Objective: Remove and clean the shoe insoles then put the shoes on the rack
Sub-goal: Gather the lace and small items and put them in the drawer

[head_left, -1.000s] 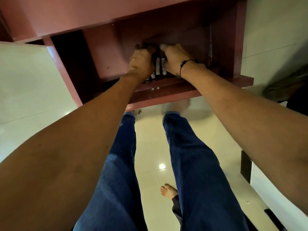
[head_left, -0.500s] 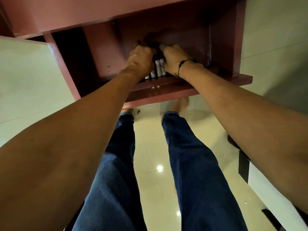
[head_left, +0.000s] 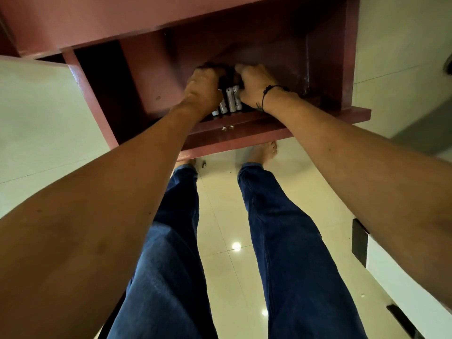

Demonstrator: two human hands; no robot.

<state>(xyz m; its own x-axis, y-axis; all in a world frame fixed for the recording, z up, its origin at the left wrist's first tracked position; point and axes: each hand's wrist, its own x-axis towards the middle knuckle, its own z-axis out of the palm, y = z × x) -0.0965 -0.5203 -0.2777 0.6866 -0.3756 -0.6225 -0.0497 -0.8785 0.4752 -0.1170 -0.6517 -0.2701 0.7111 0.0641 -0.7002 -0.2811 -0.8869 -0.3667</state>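
A pair of dark shoes (head_left: 231,100) with white heel stripes stands heel-out on a shelf of the reddish-brown rack (head_left: 244,140). My left hand (head_left: 204,86) grips the left shoe from its left side, fingers curled over its top. The right shoe is held the same way by my right hand (head_left: 254,85), which wears a black wrist cord. Both hands sit close together inside the shelf opening and hide most of the shoes. No insole shows.
The rack's upper board (head_left: 97,23) overhangs the opening, with a dark compartment (head_left: 102,89) to the left. Below are my legs in blue jeans (head_left: 281,241) and bare feet on glossy pale floor tiles (head_left: 220,241). A white and black unit (head_left: 362,243) stands low right.
Both hands stay on the shoes in the same spot on the shelf. The view has shifted slightly, and my feet have come closer to the rack.
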